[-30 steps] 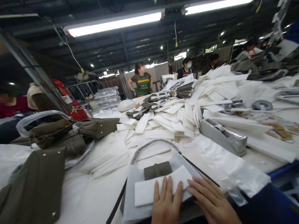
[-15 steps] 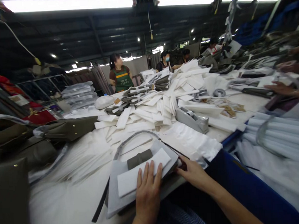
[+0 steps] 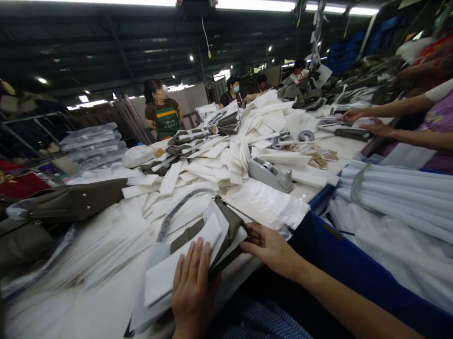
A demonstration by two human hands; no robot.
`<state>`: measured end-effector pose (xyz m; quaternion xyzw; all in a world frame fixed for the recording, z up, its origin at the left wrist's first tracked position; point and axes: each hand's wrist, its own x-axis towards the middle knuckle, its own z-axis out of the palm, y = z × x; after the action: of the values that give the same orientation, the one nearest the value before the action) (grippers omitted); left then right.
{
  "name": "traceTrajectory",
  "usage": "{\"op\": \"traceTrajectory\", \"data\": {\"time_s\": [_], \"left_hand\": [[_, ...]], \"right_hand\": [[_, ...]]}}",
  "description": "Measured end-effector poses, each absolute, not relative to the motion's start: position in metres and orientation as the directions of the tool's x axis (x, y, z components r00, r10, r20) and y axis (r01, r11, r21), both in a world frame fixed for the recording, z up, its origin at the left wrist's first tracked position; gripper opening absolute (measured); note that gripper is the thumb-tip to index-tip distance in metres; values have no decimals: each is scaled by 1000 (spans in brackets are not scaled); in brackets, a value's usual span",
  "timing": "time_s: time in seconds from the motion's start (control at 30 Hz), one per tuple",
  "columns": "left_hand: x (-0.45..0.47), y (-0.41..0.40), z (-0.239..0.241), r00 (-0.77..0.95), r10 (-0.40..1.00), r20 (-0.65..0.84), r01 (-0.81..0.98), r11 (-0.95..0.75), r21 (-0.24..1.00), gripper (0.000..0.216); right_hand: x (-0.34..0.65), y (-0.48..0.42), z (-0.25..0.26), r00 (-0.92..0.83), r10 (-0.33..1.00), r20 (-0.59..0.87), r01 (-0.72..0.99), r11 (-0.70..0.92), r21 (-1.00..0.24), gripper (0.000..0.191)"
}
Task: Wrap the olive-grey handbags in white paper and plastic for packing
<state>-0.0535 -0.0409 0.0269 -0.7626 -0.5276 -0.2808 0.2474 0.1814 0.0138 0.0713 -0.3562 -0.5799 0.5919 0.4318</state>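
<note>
An olive bag wrapped in white sheet (image 3: 225,230) lies tilted at the near table edge, with a white foam pad (image 3: 178,265) on its face. My left hand (image 3: 191,293) rests flat on the pad, fingers stretched out. My right hand (image 3: 266,246) grips the bag's right edge, which is raised off the table. A grey strap (image 3: 177,210) arcs above the bag.
A heap of white foam strips (image 3: 226,162) covers the table middle, with a grey tape dispenser (image 3: 270,175) beside it. Olive bags (image 3: 72,203) lie left. White foam rolls (image 3: 402,195) lie right. A co-worker's arms (image 3: 395,125) reach over the table; other people stand behind.
The view has swung to the right. My right hand moved to the bag's right edge and lifted it, tilting the bag. My left hand stays on the pad.
</note>
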Motion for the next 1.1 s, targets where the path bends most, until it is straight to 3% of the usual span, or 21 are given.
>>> {"op": "traceTrajectory", "data": {"time_s": [0.13,0.27,0.43,0.57,0.7,0.8,0.9,1.0,1.1], "left_hand": [[-65,-43,33,309,641,703,937,-334,-107,67],[-67,-40,32,334,579,744,932,-323,-168,59],[-65,-32,21,368,510,778,922,-309,-234,52],[-66,-33,18,307,523,795,945,-265,-191,53],[-76,-42,29,290,521,803,948,-273,-165,60],[-91,-49,41,268,474,839,949,-278,-146,66],[-107,-59,54,128,463,877,978,-205,-35,68],[-116,-70,64,-17,450,893,993,-95,66,68],[-121,-76,67,-37,405,913,992,-93,81,66]], "right_hand": [[194,16,73,-466,885,18,-160,-64,-985,47],[181,17,65,-402,912,-78,-311,-216,-926,43],[134,17,45,-415,876,-246,-532,-453,-716,40],[111,18,42,-413,881,-232,-658,-464,-593,48],[111,6,59,-407,881,-242,-591,-456,-665,60],[116,8,71,-487,865,-120,-370,-328,-869,57],[122,35,62,-484,873,56,-51,36,-998,51],[127,77,35,-401,861,312,261,434,-862,37],[122,117,12,-449,768,457,444,635,-632,34]]}}
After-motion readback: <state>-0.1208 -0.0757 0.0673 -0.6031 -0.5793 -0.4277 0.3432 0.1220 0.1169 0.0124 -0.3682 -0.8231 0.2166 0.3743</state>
